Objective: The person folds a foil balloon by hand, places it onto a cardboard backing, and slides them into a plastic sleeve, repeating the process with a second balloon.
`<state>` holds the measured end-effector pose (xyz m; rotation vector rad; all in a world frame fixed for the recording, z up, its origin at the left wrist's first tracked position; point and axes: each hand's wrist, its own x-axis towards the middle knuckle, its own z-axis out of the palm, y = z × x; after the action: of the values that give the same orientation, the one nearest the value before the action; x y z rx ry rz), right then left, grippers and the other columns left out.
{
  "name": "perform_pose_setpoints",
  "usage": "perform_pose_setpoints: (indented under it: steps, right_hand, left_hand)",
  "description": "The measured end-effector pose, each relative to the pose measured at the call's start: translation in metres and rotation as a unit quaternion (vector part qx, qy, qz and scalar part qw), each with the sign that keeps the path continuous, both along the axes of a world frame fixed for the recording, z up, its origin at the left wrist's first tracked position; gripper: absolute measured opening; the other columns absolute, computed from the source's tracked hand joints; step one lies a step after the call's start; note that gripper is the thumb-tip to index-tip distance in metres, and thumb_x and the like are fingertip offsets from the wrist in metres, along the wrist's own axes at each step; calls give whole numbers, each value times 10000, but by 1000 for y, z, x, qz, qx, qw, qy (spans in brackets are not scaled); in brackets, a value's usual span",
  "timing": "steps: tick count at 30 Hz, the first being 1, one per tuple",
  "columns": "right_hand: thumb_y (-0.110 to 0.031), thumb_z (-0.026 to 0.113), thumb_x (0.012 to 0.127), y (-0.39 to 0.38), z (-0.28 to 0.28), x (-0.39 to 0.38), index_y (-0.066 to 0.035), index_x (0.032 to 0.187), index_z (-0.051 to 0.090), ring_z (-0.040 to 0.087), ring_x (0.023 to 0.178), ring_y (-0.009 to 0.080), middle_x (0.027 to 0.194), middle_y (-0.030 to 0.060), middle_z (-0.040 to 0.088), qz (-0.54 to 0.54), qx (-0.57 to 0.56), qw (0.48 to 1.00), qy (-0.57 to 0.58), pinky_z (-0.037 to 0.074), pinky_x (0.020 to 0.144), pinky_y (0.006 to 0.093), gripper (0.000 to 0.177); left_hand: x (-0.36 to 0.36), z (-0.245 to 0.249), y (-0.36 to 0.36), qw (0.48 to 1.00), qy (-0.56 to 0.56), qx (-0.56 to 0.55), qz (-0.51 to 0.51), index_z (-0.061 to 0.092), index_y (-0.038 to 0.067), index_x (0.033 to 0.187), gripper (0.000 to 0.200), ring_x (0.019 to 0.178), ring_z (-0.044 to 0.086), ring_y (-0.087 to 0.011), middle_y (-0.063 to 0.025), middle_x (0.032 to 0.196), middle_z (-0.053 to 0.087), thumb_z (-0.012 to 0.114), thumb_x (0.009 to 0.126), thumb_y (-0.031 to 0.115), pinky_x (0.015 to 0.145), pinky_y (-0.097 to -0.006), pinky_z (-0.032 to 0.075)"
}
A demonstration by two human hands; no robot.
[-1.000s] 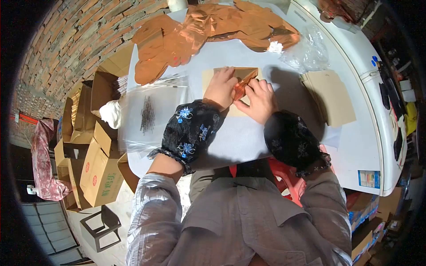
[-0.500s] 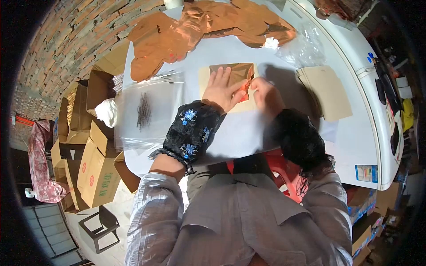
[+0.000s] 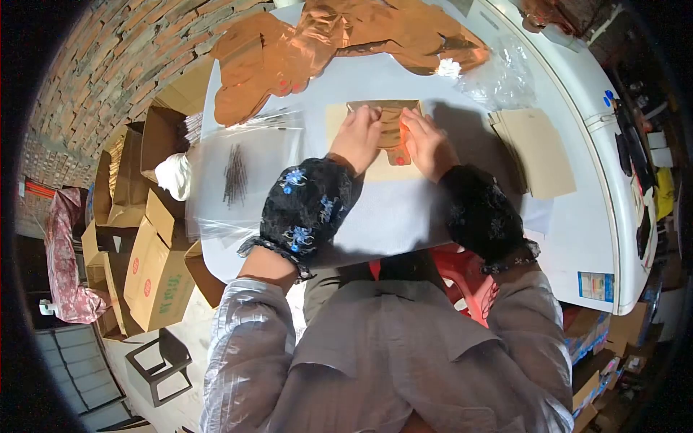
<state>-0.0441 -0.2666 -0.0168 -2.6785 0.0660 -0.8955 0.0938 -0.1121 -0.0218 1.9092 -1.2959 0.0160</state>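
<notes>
Lengthwise near to far, the copper foil (image 3: 390, 131) lies on a beige card (image 3: 336, 121), its narrow tab (image 3: 398, 156) at the near end; left hand (image 3: 355, 137) and right hand (image 3: 429, 146) hide its sides, whether pinching cannot be told.

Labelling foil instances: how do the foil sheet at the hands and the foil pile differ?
Foil sheet is far smaller than the sprawling foil pile. Sheet lies on beige card; pile, on the table. Left hand and right hand touch the sheet, not the pile. Both shiny and copper-coloured.
</notes>
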Motion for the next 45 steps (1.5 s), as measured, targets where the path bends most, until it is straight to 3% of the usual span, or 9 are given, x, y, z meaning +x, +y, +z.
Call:
perform_pose_setpoints:
  steps: [1,3,5,8,15,28,39,42,45]
  right_hand:
    - [-44,591,833,1,-1,0,25,1174,578,551,1201,365,1281,212,581,-3,-14,1000,-5,435,1037,438,347]
    - [-9,596,814,-1,-1,1,8,1176,586,574,1165,357,1260,193,596,-8,-46,999,-15,456,1022,424,362]
    - [-6,600,807,1,-1,1,8,1173,591,573,1168,354,1260,191,598,-12,-40,999,-11,450,1031,429,366]
    - [-64,624,812,1,-3,3,29,1157,594,549,1203,365,1272,215,585,-14,-37,999,1,423,1057,433,359]
    - [-100,624,825,3,-1,3,61,1155,582,534,1219,383,1276,255,569,-18,-40,999,25,415,1063,436,369]
    - [-93,618,826,5,8,2,40,1115,596,570,1161,375,1243,213,598,-21,-48,998,25,455,1006,423,319]
    - [-96,603,853,-11,-3,30,24,1156,566,547,1132,382,1228,192,580,-22,-90,995,-45,462,963,442,328]
    - [-140,558,934,-19,-6,21,-5,1286,536,523,1226,356,1302,199,559,-27,-51,998,-3,421,1038,417,377]
    - [-143,548,928,-27,-1,3,-15,1269,538,585,1097,351,1178,196,595,-80,-226,960,141,471,949,439,364]
  left_hand:
    - [2,4,-2,980,194,-35,-5,493,38,1026,151,1156,566,-327,-176,1212,582,489,1006,188,989,-396,436]
    - [12,6,-6,939,332,-83,-10,504,35,1064,132,1072,578,-190,-122,1116,624,414,1028,126,949,-332,452]
    - [14,18,-3,932,349,-91,15,544,17,1097,186,1033,622,-358,-186,1041,660,445,991,134,915,-392,475]
    - [17,8,-11,991,-79,-104,24,564,34,1182,262,1124,582,-352,-163,1150,640,474,968,156,964,-410,449]
    - [-14,-5,-22,946,-274,130,114,437,156,1435,490,1412,304,-353,-154,1522,349,432,992,367,1150,-493,240]
    - [-15,-11,-23,965,-207,106,122,420,52,1429,610,1399,342,-322,-151,1511,374,464,948,424,1145,-484,250]
    - [-15,-11,-24,954,-229,129,148,425,107,1451,628,1390,271,-470,-280,1502,306,420,948,483,1154,-524,197]
    - [-19,-10,-23,948,-225,166,153,408,138,1466,630,1395,264,-461,-279,1506,301,405,950,500,1158,-519,185]
    - [-19,-4,-23,940,-238,187,157,387,186,1481,616,1402,255,-453,-271,1515,292,386,956,509,1164,-509,168]
